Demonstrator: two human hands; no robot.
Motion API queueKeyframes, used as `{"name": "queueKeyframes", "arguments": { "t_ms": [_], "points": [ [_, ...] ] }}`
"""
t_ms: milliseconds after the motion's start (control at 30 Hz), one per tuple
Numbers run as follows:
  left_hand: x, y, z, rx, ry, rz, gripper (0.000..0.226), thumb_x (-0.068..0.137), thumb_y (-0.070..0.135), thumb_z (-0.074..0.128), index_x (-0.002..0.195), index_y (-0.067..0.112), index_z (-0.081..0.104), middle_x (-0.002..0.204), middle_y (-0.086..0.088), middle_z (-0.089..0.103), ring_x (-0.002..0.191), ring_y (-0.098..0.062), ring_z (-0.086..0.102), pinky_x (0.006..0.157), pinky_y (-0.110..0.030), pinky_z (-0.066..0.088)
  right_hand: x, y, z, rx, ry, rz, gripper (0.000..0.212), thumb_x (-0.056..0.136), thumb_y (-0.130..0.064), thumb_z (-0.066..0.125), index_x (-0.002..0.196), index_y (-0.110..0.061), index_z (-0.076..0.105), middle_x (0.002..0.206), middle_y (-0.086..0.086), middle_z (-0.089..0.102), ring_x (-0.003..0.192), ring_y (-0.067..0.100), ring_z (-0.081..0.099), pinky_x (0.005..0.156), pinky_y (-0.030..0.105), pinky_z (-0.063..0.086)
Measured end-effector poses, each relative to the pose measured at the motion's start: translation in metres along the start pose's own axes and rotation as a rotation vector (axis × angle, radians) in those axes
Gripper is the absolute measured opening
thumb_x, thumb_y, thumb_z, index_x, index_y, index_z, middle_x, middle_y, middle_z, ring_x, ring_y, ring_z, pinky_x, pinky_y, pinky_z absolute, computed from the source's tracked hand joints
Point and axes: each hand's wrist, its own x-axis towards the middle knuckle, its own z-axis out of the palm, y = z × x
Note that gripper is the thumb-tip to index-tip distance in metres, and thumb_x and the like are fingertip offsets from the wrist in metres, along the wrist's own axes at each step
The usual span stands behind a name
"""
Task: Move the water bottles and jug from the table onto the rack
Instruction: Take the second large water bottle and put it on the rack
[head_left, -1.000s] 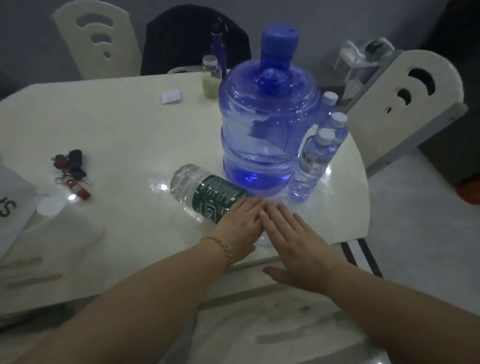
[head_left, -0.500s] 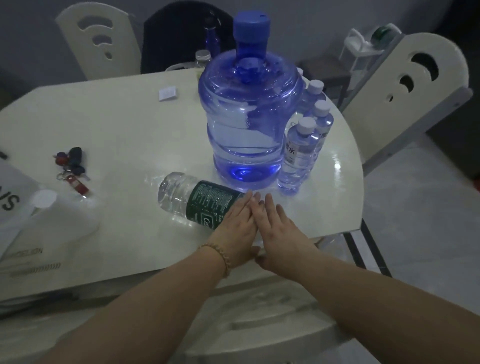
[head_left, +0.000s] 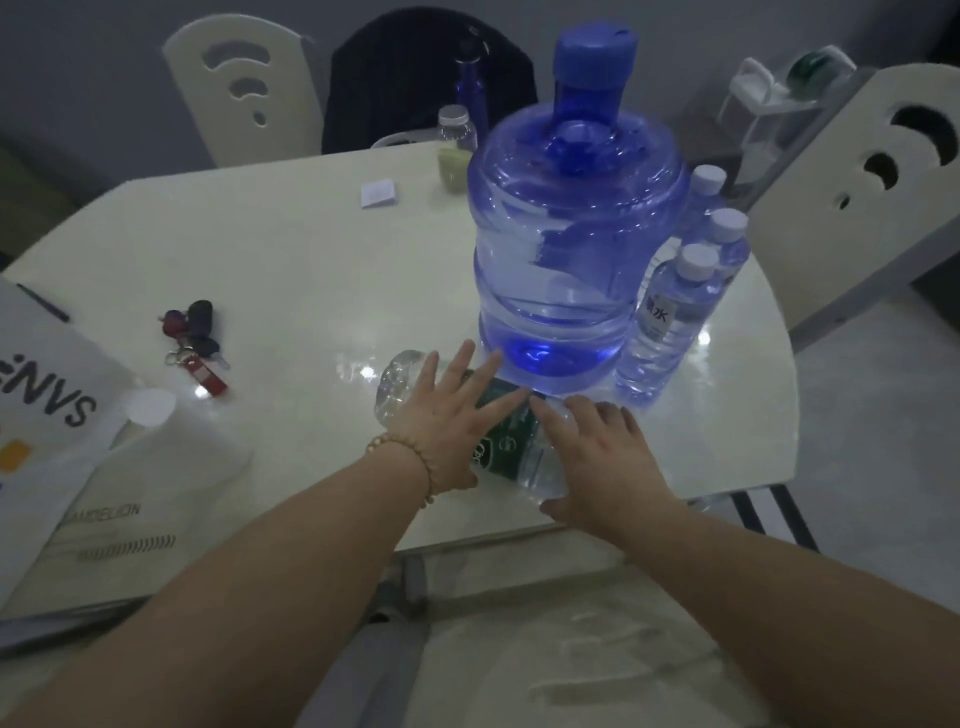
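A clear water bottle with a green label (head_left: 506, 441) lies on its side on the white table (head_left: 291, 270), near the front edge. My left hand (head_left: 447, 415) rests on its body with straight, spread fingers. My right hand (head_left: 602, 457) covers its neck end, fingers bent over the top and thumb on the near side. Just behind stands a big blue water jug (head_left: 566, 249) with a blue cap. Three small capped bottles (head_left: 670, 322) stand in a row to the jug's right. A white rack (head_left: 763, 88) shows at the back right, beyond the table.
A bunch of keys (head_left: 195, 338) lies left of centre. Printed bags (head_left: 52, 395) cover the table's left corner. A small jar (head_left: 457, 150), a slim blue bottle (head_left: 470, 78) and a paper slip (head_left: 379, 193) sit at the far edge. Cream chairs (head_left: 857, 197) stand right and behind.
Both hands were side by side at the lying bottle's near end. They have slid forward and apart: the left over its body, the right over its neck end.
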Motion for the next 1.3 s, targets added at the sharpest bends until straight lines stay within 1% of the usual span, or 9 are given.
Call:
{"name": "queueKeyframes", "arguments": {
  "t_ms": [67, 167, 300, 367, 500, 633, 733, 1033, 1300],
  "points": [
    [0.002, -0.001, 0.011, -0.026, 0.03, 0.022, 0.118, 0.07, 0.061, 0.069, 0.141, 0.037, -0.022, 0.156, -0.009, -0.013, 0.141, -0.039, -0.006, 0.112, -0.058, 0.0, 0.006, -0.002, 0.003, -0.014, 0.017, 0.021, 0.116, 0.057, -0.059, 0.077, 0.145, -0.034, 0.007, 0.135, 0.007, 0.035, 0.118, 0.031, 0.038, 0.105, 0.05, 0.032],
    [0.004, -0.011, 0.016, -0.041, 0.132, 0.089, 0.112, 0.07, 0.062, 0.067, 0.144, 0.033, -0.012, 0.153, -0.009, 0.016, 0.135, -0.033, 0.023, 0.111, -0.052, 0.017, 0.009, -0.002, 0.008, 0.028, 0.019, 0.055, 0.118, 0.054, -0.057, 0.08, 0.143, -0.037, 0.006, 0.142, 0.007, 0.028, 0.128, 0.032, 0.031, 0.108, 0.049, 0.029],
    [0.017, -0.031, 0.01, -0.07, 0.175, 0.198, 0.107, 0.064, 0.071, 0.063, 0.144, 0.029, 0.005, 0.138, -0.003, 0.038, 0.119, -0.025, 0.039, 0.104, -0.045, 0.028, 0.013, -0.003, 0.009, 0.076, -0.054, 0.084, 0.131, 0.058, -0.057, 0.08, 0.141, -0.045, -0.021, 0.158, 0.007, 0.0, 0.141, 0.036, 0.015, 0.112, 0.049, 0.023],
    [0.022, -0.034, 0.011, -0.056, 0.171, 0.214, 0.107, 0.061, 0.074, 0.062, 0.143, 0.032, 0.007, 0.138, -0.005, 0.036, 0.123, -0.028, 0.034, 0.107, -0.052, 0.022, 0.016, -0.003, 0.008, 0.056, -0.052, 0.082, 0.13, 0.058, -0.056, 0.08, 0.142, -0.044, -0.019, 0.157, 0.01, 0.011, 0.137, 0.034, 0.028, 0.108, 0.046, 0.032],
    [0.024, -0.034, 0.011, -0.072, 0.064, 0.23, 0.119, 0.06, 0.074, 0.066, 0.142, 0.039, -0.013, 0.154, -0.009, 0.006, 0.14, -0.038, 0.009, 0.113, -0.058, 0.009, 0.015, -0.003, 0.01, 0.037, -0.007, 0.075, 0.124, 0.054, -0.052, 0.079, 0.146, -0.039, -0.003, 0.144, 0.006, 0.034, 0.118, 0.028, 0.045, 0.096, 0.04, 0.043],
    [0.019, -0.029, 0.007, -0.088, 0.071, 0.212, 0.108, 0.066, 0.064, 0.068, 0.142, 0.038, -0.004, 0.14, -0.009, 0.035, 0.123, -0.029, 0.037, 0.106, -0.048, 0.029, 0.014, -0.002, 0.009, 0.032, -0.001, 0.041, 0.123, 0.053, -0.049, 0.081, 0.147, -0.038, 0.002, 0.136, 0.007, 0.041, 0.109, 0.027, 0.049, 0.091, 0.04, 0.046],
    [0.017, -0.017, -0.003, -0.138, 0.053, 0.182, 0.102, 0.065, 0.061, 0.068, 0.14, 0.038, 0.002, 0.129, -0.006, 0.044, 0.114, -0.027, 0.043, 0.099, -0.045, 0.035, 0.007, 0.012, -0.002, 0.011, -0.023, -0.013, 0.121, 0.057, -0.051, 0.079, 0.145, -0.04, -0.004, 0.136, 0.005, 0.039, 0.111, 0.025, 0.047, 0.092, 0.039, 0.046],
    [0.03, 0.1, -0.083, -0.2, 0.139, 0.209, 0.099, 0.065, 0.057, 0.071, 0.139, 0.039, 0.008, 0.124, -0.005, 0.046, 0.108, -0.026, 0.045, 0.095, -0.046, 0.037, -0.088, 0.112, -0.055, -0.05, -0.048, 0.006, 0.121, 0.06, -0.063, 0.073, 0.143, -0.042, -0.014, 0.141, 0.001, 0.035, 0.117, 0.023, 0.043, 0.096, 0.038, 0.043],
    [0.081, 0.273, -0.199, -0.108, 0.29, 0.274, 0.103, 0.06, 0.061, 0.07, 0.139, 0.037, 0.008, 0.121, -0.006, 0.048, 0.104, -0.027, 0.047, 0.091, -0.046, 0.038, -0.227, 0.266, -0.107, -0.134, 0.056, 0.108, 0.119, 0.063, -0.061, 0.071, 0.144, -0.041, -0.013, 0.144, -0.001, 0.033, 0.121, 0.022, 0.041, 0.097, 0.038, 0.043]
  ]
}}
